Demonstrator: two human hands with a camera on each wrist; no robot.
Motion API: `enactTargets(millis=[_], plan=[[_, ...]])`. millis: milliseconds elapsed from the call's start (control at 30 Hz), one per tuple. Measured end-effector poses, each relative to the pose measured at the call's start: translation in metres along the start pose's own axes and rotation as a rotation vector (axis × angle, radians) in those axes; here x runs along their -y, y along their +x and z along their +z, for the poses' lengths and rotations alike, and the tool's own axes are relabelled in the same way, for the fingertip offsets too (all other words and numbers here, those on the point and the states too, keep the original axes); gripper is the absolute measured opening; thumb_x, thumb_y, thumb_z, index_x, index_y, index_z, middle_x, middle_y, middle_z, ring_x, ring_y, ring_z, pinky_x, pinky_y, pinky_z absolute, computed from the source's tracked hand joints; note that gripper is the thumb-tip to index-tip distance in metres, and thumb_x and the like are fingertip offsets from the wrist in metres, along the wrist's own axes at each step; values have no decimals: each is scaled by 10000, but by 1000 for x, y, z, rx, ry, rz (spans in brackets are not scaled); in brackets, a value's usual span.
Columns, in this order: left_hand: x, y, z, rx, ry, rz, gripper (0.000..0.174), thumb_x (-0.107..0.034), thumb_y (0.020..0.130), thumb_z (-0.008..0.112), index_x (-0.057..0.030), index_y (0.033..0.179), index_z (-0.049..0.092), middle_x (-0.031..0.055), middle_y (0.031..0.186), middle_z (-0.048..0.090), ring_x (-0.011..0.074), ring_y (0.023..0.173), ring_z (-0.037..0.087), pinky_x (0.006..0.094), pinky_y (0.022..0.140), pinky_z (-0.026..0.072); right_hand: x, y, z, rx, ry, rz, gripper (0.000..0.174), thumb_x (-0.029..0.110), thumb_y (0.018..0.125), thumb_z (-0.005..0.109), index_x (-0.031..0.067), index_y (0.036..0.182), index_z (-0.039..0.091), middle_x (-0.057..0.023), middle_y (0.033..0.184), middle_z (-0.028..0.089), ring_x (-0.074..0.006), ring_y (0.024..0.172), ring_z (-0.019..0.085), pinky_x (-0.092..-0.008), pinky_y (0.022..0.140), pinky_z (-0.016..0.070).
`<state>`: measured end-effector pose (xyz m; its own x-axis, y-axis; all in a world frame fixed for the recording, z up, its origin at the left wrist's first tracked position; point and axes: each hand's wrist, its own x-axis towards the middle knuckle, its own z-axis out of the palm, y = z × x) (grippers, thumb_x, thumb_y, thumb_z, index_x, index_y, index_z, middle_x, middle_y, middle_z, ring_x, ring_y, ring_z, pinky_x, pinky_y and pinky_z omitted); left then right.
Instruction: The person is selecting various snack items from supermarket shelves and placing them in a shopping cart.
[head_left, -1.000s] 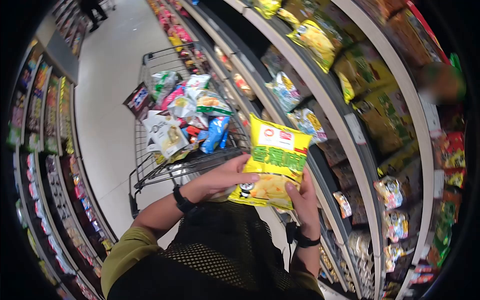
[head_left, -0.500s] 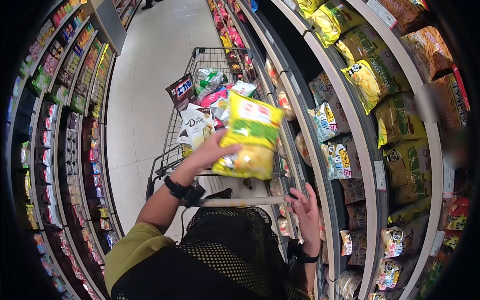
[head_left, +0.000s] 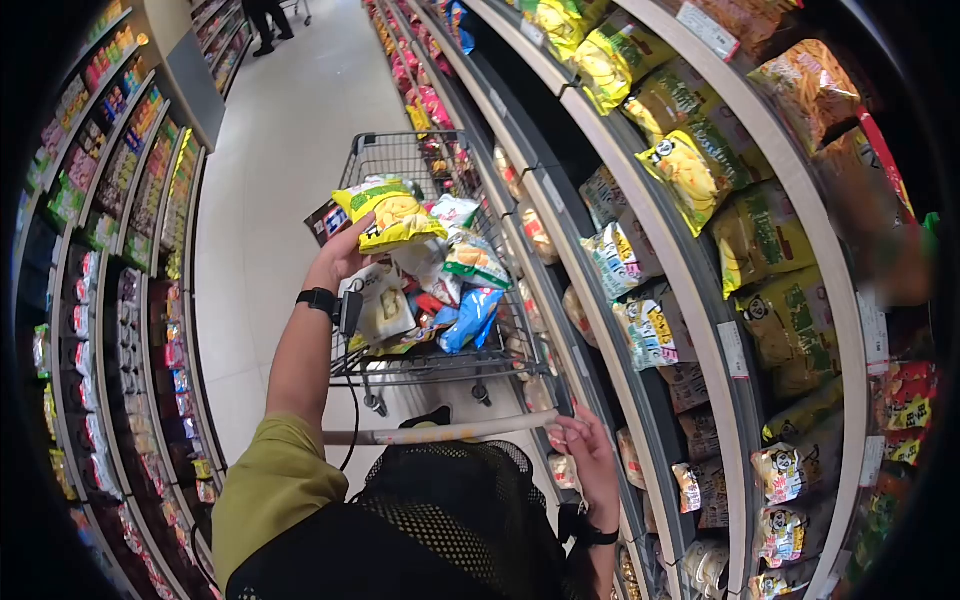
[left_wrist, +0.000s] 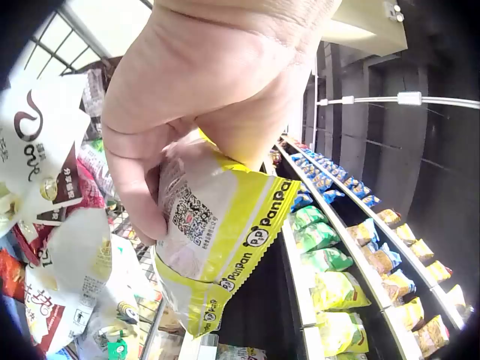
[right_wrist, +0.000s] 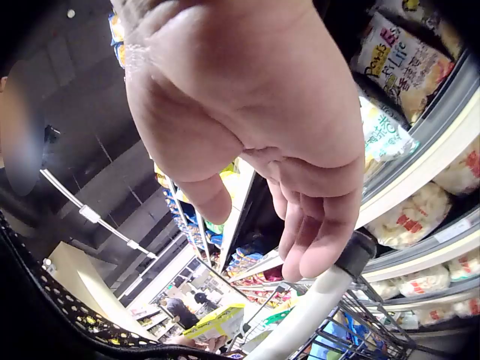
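My left hand (head_left: 343, 257) reaches out over the shopping cart (head_left: 500, 368) and grips a yellow snack bag (head_left: 391, 212) by its near edge, above the pile of packets inside. In the left wrist view the fingers (left_wrist: 142, 187) pinch that yellow bag (left_wrist: 225, 240), and a QR code shows on its back. My right hand (head_left: 577, 436) is at the right end of the cart's pale handle bar (head_left: 440, 432). The right wrist view shows its fingertips (right_wrist: 315, 247) curled over the handle bar (right_wrist: 307, 315).
The cart holds several snack packets, among them a white Dove bag (head_left: 378, 303) and a blue packet (head_left: 470, 318). Shelves of snack bags (head_left: 690, 180) run close along the right. More shelving (head_left: 110, 250) lines the left. The pale aisle floor (head_left: 270, 150) stretches ahead, with a person (head_left: 262, 14) far off.
My left hand carried the yellow bag from in front of my chest forward over the cart. My right hand let go of the bag and dropped to the cart handle.
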<state>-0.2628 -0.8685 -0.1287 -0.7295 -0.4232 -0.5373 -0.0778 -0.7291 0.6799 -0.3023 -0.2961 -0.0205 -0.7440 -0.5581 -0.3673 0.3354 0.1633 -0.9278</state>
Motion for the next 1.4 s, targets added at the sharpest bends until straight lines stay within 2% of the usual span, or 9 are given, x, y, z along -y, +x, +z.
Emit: enactTargets(millis=[100,300,567,667,767,800,1100,1233,1400], plan=[[7,65,-27,103,21,-66,397,-384,978,678,-135,1283,625,63,1147,733,253,978,707,426,758,597,-5,-11,-6,-58,-22,24,475,170,1037,608,77,1475,447,-105,1319,634,-189,1141,652,-309,923,505],[9,105,-35,35,-22,-85,371,-367,965,674,-156,1262,605,63,1053,731,235,797,690,326,507,509,-7,-34,-17,-143,-26,10,407,130,1052,566,73,1448,489,-98,1322,643,-158,1120,652,-295,941,505],[1,76,-18,-8,86,-53,383,-386,965,656,-121,1235,602,44,939,716,164,732,663,307,581,540,-11,-23,-13,-124,-24,80,434,82,1021,609,30,1434,484,-99,1297,625,-146,1152,616,-302,988,482],[-14,34,36,-225,619,186,579,-408,915,691,-50,1340,525,93,1040,649,103,688,583,270,582,512,-18,-12,-10,-100,-81,49,408,120,1034,598,36,1420,494,-93,1278,636,-153,1134,627,-300,981,484],[13,60,37,-428,1234,1155,643,-325,877,716,23,1354,460,228,1152,649,362,965,678,437,804,553,-23,-1,-6,-55,-105,21,384,136,1046,581,32,1406,499,-88,1244,652,-157,1106,643,-298,976,486],[-3,-6,92,-355,1324,1029,634,-272,860,716,28,1355,458,278,1194,629,469,1103,620,484,935,507,-24,3,-4,-41,-121,22,384,125,1043,583,26,1404,495,-89,1235,656,-154,1112,641,-297,982,485],[96,-164,187,912,1483,285,616,-412,919,679,-29,1378,529,207,1234,677,376,1138,657,439,947,532,-51,2,-2,-51,-149,-47,395,114,1035,598,-7,1391,478,-98,1196,663,-154,1127,627,-297,1010,481],[132,-196,194,1015,1725,130,578,-470,941,642,-5,1275,557,226,1046,703,418,936,687,491,837,548,-63,-32,-7,-141,-210,-60,394,127,1030,613,-7,1380,492,-97,1188,661,-156,1119,620,-302,989,493],[178,-212,190,962,1937,380,520,-433,935,641,-5,1204,518,255,968,699,467,887,674,542,795,541,-124,-92,-20,-359,-194,-76,409,205,1006,650,8,1348,541,-119,1133,686,-180,1035,661,-318,913,524]])
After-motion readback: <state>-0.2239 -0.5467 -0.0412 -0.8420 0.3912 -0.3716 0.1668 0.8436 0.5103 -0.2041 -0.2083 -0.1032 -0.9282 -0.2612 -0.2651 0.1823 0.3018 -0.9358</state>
